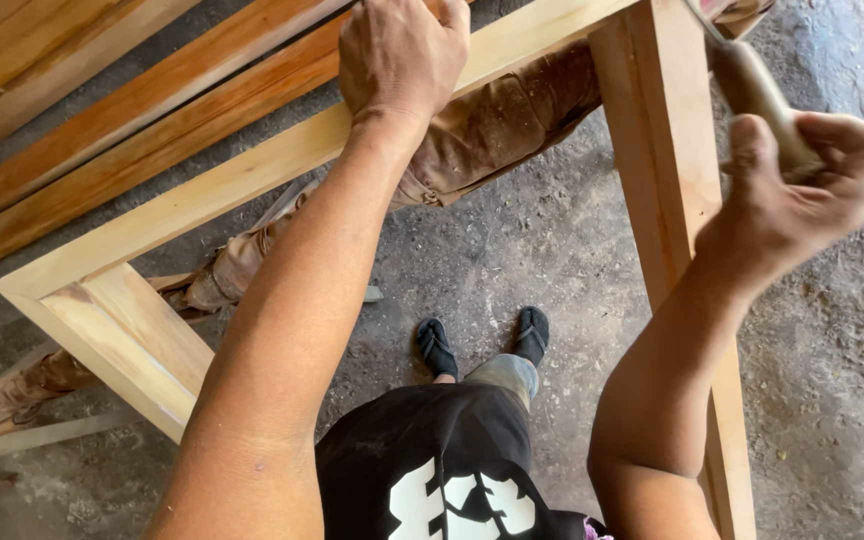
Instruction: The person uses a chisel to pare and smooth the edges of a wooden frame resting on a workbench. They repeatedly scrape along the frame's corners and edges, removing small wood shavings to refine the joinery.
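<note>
The left hand [402, 55] is curled shut over the top rail of a pale wooden frame [252, 170], fingers wrapped over its far edge and the wrist pressing down on the near face. The right hand [802, 190] is clenched around the rounded wooden handle [752, 85] of a tool, blurred, so the tool's working end cannot be made out; the handle slants up towards the frame's upper right corner and is cut off by the picture's edge. The two hands are well apart, one at the middle of the top rail, the other just to the right of the frame's upright right-hand member [672, 200]. The frame stands tilted in front of the person, its lower left corner [102, 320] mitred and near the floor, its right member running down past the right forearm. Behind the top rail lies a crumpled brown cloth [492, 130], stretching down to the left beneath the rail. Further back to the upper left, several reddish-orange planks [142, 110] lie side by side. Below, the person's feet in dark sandals [437, 345] stand on a rough grey concrete floor [552, 240], inside the frame's opening, with a black printed shirt [432, 460] at the bottom edge.
</note>
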